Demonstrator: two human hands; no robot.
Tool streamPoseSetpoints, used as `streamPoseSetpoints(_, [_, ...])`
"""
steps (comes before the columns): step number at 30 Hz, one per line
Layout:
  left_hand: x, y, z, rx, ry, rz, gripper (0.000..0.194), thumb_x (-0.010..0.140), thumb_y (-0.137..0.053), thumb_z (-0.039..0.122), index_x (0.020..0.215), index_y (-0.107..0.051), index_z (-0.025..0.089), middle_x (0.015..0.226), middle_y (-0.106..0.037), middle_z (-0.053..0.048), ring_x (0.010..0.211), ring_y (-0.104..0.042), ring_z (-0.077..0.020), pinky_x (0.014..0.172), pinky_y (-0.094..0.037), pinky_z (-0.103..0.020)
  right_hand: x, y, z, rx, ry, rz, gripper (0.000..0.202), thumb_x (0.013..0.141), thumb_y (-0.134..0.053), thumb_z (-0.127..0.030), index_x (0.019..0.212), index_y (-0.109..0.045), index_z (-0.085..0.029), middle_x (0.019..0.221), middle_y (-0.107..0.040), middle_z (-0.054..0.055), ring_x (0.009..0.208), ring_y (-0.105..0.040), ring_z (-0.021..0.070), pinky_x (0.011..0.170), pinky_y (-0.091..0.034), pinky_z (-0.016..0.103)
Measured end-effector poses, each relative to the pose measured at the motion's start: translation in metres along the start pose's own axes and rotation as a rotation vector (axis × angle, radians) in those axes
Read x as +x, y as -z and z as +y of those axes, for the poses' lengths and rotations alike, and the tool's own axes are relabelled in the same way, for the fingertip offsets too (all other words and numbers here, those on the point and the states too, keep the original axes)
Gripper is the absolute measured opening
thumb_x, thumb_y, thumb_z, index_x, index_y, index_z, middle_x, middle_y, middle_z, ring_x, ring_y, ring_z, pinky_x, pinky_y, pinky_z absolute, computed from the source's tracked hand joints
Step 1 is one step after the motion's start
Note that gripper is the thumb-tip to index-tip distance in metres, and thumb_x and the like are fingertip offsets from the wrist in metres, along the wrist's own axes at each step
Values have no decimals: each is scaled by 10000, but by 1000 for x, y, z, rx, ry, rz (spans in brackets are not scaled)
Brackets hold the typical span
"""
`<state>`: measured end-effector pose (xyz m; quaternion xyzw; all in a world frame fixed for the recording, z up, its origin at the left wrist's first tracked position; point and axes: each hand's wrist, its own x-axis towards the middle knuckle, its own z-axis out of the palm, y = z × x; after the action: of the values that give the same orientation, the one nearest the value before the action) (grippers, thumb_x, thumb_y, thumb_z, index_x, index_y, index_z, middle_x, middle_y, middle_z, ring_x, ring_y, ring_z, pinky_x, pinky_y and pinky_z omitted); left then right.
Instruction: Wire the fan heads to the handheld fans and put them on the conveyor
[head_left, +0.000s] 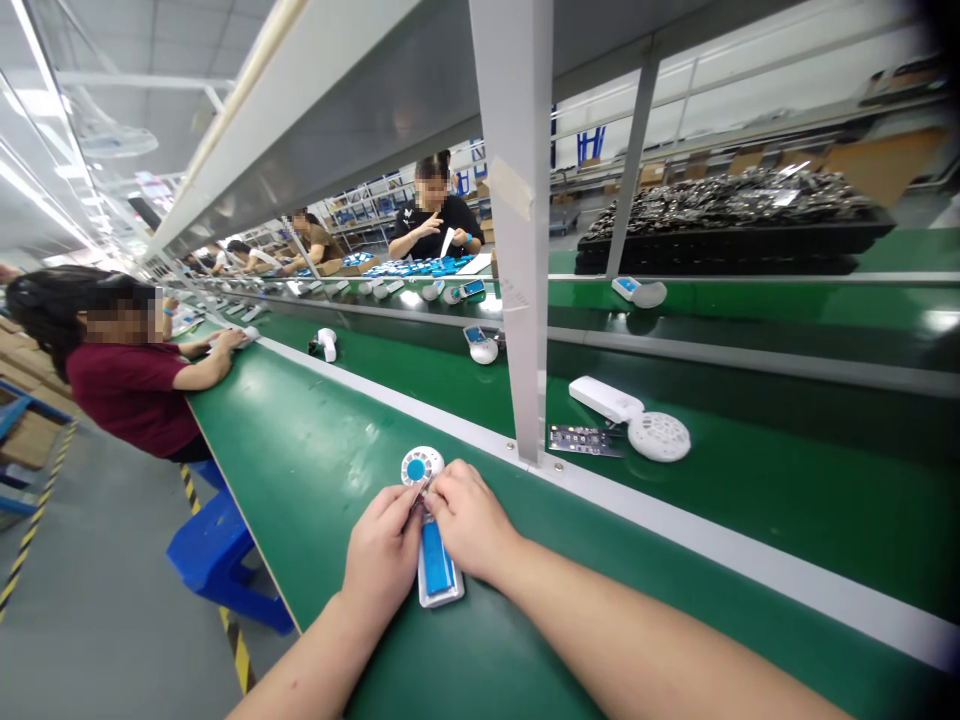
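Note:
A white handheld fan (460,592) lies on the green bench, its round head away from me, with a blue rectangular part in its handle and a blue disc in its head. Over its neck, my left hand (384,545) pinches a small thin piece, too hidden to name. My right hand (471,518) meets it there, thumb and fingers pressed together at the same spot; what they hold is covered by the fingertips.
Beyond the white rail (420,408), a circuit board (583,440) lies beside another white fan (658,436). A grey post (520,250) rises just ahead. A person in a red shirt (131,385) works at left; a blue stool (217,550) stands beside the bench.

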<state>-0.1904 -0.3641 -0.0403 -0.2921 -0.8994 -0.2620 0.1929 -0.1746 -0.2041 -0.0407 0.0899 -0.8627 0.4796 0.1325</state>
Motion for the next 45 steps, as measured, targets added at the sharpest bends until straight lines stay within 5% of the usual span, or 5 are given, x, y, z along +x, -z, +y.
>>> streamPoseSetpoints(16, [-2,5,-5,30,-121,-4,296,927,-513,167,1179,-662,213,1076,-696,-69,981,-647,-195,867,-539,-334,1,3,2,-7,8,-66,228,941,-530,-211,728,-607,-180,919,-553,50,940,-507,188,888,-421,331])
streamPoseSetpoints(35, [-2,6,9,-5,-30,-9,271,924,-508,175,1135,-676,196,1026,-698,-70,939,-651,-198,840,-536,-331,-2,3,0,29,-12,31,223,892,-565,-145,676,-524,-184,861,-526,34,878,-513,186,817,-444,329])
streamPoseSetpoints(45, [2,9,17,-98,78,-22,245,938,-515,182,1115,-679,226,1004,-700,-41,896,-664,-146,784,-551,-260,-3,6,0,-27,99,-25,200,934,-509,-153,757,-596,-182,922,-521,56,928,-490,207,871,-449,370])
